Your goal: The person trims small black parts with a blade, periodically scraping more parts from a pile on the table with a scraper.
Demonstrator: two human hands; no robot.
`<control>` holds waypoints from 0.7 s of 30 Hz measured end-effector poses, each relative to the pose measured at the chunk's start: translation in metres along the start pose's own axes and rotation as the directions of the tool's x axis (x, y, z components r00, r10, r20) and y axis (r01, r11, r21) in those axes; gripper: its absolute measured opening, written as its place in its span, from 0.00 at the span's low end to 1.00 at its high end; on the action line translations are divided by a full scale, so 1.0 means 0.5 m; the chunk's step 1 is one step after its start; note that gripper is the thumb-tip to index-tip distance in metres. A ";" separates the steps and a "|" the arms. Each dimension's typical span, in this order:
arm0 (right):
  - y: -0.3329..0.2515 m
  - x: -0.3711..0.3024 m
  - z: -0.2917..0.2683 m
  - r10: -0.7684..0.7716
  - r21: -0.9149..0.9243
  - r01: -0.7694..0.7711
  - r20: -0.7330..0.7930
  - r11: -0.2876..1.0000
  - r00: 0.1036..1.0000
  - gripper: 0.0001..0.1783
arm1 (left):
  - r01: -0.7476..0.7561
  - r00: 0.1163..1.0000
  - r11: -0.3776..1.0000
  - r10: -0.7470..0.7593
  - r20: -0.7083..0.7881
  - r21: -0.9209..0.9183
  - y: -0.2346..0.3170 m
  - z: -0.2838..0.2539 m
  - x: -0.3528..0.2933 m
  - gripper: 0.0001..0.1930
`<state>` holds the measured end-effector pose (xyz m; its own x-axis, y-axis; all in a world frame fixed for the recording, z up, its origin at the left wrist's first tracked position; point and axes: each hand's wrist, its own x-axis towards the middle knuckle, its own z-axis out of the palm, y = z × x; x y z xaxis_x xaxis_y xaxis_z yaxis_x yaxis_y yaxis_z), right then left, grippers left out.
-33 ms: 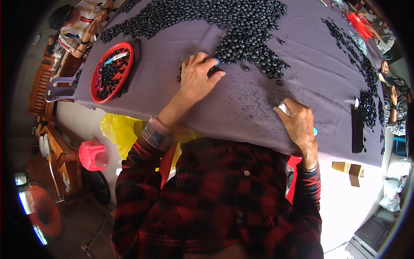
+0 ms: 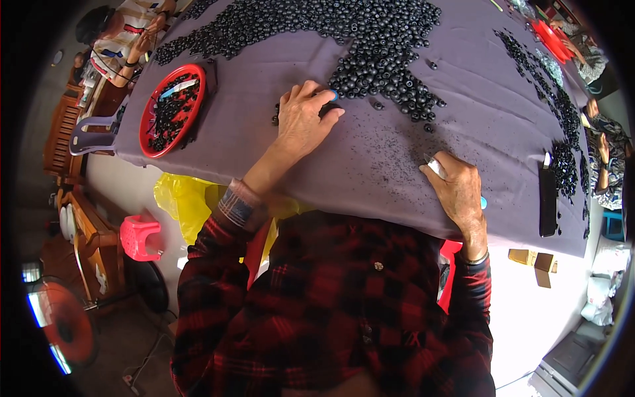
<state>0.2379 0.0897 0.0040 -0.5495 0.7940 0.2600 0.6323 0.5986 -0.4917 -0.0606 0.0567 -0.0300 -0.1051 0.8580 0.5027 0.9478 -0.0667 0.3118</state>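
Note:
My left hand (image 2: 303,119) rests on the purple-grey cloth (image 2: 264,79), its fingers curled over some small round black pieces (image 2: 327,109). Something blue (image 2: 334,94) covers a fingertip of that hand. In my right hand (image 2: 458,188), closed and lower on the cloth, is a slim craft knife (image 2: 434,165). A pale part of it shows by the thumb, and a blue end (image 2: 483,202) sticks out past the palm. Just beyond my hands spreads a big heap of round black pieces (image 2: 377,66), ring-like with small holes. Fine dark crumbs (image 2: 383,155) lie between both hands.
A red basin (image 2: 144,142) with black pieces and a blue-and-white tool stands at left. Along the right side are more black pieces (image 2: 565,159) and a long black box (image 2: 548,198). Other people (image 2: 129,40) sit around the table. A pink stool (image 2: 139,238) is on the floor.

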 end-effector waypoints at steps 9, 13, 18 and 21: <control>-0.003 -0.005 0.002 0.023 0.010 -0.023 -0.003 1.000 1.000 0.11 | 0.068 0.996 0.997 -0.066 -0.068 0.026 -0.046 -0.025 -0.039 0.11; -0.002 -0.005 0.002 0.035 -0.025 -0.035 0.014 0.999 0.999 0.11 | 0.084 0.992 0.996 -0.084 -0.093 0.001 -0.064 -0.052 -0.065 0.11; -0.007 -0.002 0.008 0.052 -0.039 -0.051 0.017 0.998 0.998 0.11 | 0.118 0.984 0.991 -0.108 -0.139 0.068 -0.101 -0.096 -0.110 0.13; -0.001 -0.005 0.011 0.043 -0.033 -0.042 0.006 0.999 0.999 0.10 | 0.117 0.984 0.991 -0.106 -0.141 0.070 -0.111 -0.108 -0.123 0.15</control>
<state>0.2357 0.0869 -0.0008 -0.5252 0.8182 0.2339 0.6729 0.5675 -0.4745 -0.1230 -0.0199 -0.0345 -0.2467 0.7800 0.5751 0.9477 0.0700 0.3115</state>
